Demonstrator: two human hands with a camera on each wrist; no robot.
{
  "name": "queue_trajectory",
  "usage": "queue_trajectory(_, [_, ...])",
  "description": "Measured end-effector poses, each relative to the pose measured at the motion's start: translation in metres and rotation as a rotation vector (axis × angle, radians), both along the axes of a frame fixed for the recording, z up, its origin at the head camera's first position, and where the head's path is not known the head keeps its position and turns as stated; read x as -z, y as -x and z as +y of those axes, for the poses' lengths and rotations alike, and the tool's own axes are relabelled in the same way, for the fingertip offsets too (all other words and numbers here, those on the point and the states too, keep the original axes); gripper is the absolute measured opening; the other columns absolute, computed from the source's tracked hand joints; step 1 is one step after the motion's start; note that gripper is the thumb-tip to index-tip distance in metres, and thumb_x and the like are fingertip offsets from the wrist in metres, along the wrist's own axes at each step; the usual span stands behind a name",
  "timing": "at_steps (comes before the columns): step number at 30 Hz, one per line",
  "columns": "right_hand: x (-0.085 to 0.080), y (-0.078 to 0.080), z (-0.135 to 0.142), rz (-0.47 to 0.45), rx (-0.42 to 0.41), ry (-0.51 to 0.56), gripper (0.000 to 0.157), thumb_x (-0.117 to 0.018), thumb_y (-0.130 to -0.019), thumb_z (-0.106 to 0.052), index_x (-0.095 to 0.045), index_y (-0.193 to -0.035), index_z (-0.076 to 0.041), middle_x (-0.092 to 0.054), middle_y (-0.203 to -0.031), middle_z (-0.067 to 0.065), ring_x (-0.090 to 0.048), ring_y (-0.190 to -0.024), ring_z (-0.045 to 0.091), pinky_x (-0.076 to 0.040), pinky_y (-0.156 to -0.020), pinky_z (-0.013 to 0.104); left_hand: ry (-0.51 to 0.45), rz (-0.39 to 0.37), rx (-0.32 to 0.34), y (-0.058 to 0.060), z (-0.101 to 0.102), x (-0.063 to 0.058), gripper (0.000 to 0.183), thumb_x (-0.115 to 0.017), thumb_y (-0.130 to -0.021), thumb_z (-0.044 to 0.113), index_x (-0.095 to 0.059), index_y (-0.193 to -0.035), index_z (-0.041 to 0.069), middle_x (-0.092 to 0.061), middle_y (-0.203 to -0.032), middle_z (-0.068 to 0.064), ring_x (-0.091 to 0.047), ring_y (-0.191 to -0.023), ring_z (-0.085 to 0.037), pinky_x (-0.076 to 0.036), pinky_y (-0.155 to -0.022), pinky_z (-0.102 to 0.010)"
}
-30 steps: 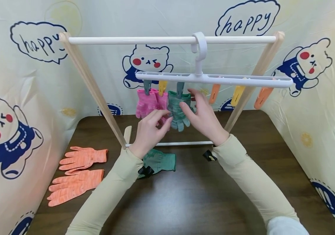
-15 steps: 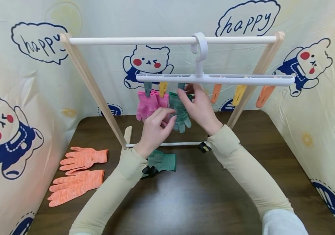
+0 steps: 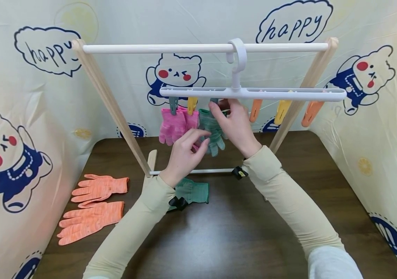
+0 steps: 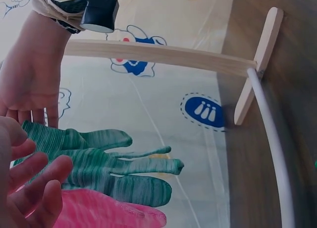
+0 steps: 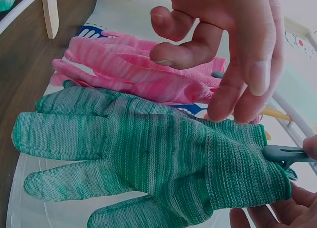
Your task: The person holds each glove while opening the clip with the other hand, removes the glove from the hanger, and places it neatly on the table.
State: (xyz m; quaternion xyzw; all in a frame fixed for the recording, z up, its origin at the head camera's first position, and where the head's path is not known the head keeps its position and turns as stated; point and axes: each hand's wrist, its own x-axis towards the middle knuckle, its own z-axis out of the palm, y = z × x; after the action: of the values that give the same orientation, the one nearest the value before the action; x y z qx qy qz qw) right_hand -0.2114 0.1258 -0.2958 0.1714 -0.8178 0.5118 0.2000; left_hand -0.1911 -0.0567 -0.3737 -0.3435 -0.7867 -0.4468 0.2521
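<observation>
A green striped glove [image 5: 148, 148] hangs fingers down from a dark grey-green clip [image 5: 282, 153] on the white hanger [image 3: 198, 92]. My right hand [image 3: 237, 126] pinches this clip; in the right wrist view the thumb is on it at the edge, and other fingers lie behind the cuff. Close in front of the glove, my left hand [image 3: 186, 155] holds nothing, its fingers loosely bent near the cuff. Whether they touch the fabric I cannot tell. Beside it, pink gloves [image 3: 172, 128] hang from a grey-green clip [image 3: 173, 105] and a yellow clip [image 3: 192, 104].
The hanger hooks over the white rod [image 3: 156, 48] of a wooden rack [image 3: 109, 104]. Orange clips and a yellow clip [image 3: 282, 111] hang at its right. Two orange gloves [image 3: 93, 219] lie at the table's left. Another green glove [image 3: 196, 192] lies partly behind my left wrist.
My right hand has moved up from the glove's side to the clip and pinches it. My left hand has shifted slightly right. The hanger has swayed a little.
</observation>
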Motion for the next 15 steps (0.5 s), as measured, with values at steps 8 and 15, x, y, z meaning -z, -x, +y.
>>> queue_trajectory(8, [-0.0002,-0.0012,0.0013,-0.004,-0.009,0.014,0.033,-0.065,-0.104,-0.026,-0.063,-0.127,-0.003,-0.070,-0.108,0.013,-0.067,-0.099,0.023,-0.055,-0.078,0.037,0.025,-0.021,-0.033,0.0001,-0.0017,0.0002,0.021,-0.069,-0.099,0.012,-0.072,-0.118,0.005,-0.070,-0.106,-0.009,-0.062,-0.077,-0.016,-0.058,-0.068,-0.031])
queue_trajectory(15, [-0.0011,-0.0035,0.0035,-0.011,-0.006,0.018,0.032,-0.066,-0.103,-0.025,-0.064,-0.126,-0.002,-0.070,-0.106,0.012,-0.066,-0.096,0.022,-0.054,-0.076,0.034,0.025,-0.056,-0.088,0.0000,-0.0032,0.0000,0.021,-0.067,-0.100,0.013,-0.072,-0.119,0.005,-0.067,-0.101,-0.009,-0.063,-0.080,-0.018,-0.058,-0.070,-0.031])
